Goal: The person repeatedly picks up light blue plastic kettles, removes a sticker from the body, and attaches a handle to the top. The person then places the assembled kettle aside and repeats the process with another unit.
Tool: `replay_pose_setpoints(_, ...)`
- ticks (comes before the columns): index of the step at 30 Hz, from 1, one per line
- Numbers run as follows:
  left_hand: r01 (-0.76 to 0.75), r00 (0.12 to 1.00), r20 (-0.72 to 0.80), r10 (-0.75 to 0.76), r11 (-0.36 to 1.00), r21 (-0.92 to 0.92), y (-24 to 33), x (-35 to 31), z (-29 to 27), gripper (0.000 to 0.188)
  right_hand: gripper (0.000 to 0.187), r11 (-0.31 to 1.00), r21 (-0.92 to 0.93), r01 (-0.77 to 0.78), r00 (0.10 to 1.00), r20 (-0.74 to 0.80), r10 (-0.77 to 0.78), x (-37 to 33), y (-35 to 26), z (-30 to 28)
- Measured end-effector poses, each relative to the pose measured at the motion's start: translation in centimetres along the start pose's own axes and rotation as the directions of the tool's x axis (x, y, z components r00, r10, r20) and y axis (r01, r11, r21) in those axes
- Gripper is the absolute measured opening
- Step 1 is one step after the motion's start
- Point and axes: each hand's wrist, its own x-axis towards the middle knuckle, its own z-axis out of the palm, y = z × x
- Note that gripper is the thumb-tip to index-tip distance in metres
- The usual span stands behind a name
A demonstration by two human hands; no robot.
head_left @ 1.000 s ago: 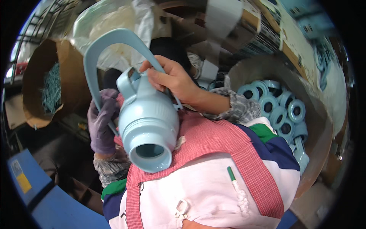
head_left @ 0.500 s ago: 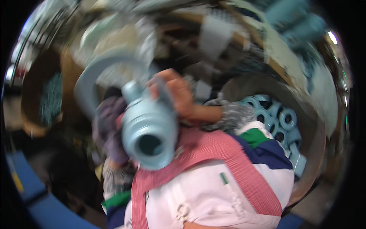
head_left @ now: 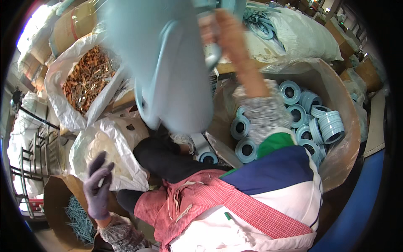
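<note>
Head view: right hand (head_left: pixel 226 33) grips a blurred pale-blue vessel (head_left: pixel 172 71) toward twelve o'clock; left hand (head_left: pixel 98 191), gloved, is empty, fingers parted, at eight. Handling looks midway: vessel aloft, not yet set down.

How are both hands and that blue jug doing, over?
Left hand: gloved, empty. Right hand: bare, motion-blurred, holding pale-blue jug aloft. In the way: jug blocks the view behind it.

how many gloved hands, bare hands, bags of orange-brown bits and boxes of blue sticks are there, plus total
Gloved left hand: 1
Bare right hand: 1
Bag of orange-brown bits: 1
Box of blue sticks: 1
Total: 4
</note>
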Motion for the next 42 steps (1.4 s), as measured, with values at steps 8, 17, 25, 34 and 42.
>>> replay_pose_setpoints(8,0.257,0.955,0.185,-0.23,0.957,-0.134,-6.3,6.4,5.7,0.025,0.034,0.429,-0.902,-0.039,0.848,-0.258,-0.464,1.9,2.6,-17.7)
replay_pose_setpoints(17,0.489,0.871,0.035,-0.49,0.857,-0.166,-12.5,4.9,6.1,0.036,0.041,0.242,-0.967,-0.074,0.867,-0.182,-0.465,9.8,19.2,-19.9)
replay_pose_setpoints(25,0.401,0.9,-0.108,-0.422,0.899,-0.174,-8.7,5.9,6.2,0.035,0.031,-0.066,-0.998,-0.017,0.948,0.005,-0.317,15.5,31.2,-18.0)
replay_pose_setpoints(34,0.414,0.55,-0.598,-0.583,0.812,-0.411,-13.6,-13.1,-0.7,0.029,0.01,0.312,-0.941,-0.131,0.874,0.039,0.484,-0.6,27.3,-13.4)
replay_pose_setpoints(42,0.418,-0.254,-0.836,-0.486,0.725,-0.548,-21.6,-42.2,11.2,0.024,0.023,0.173,-0.973,0.154,0.716,0.23,0.659,1.6,26.3,-24.0)
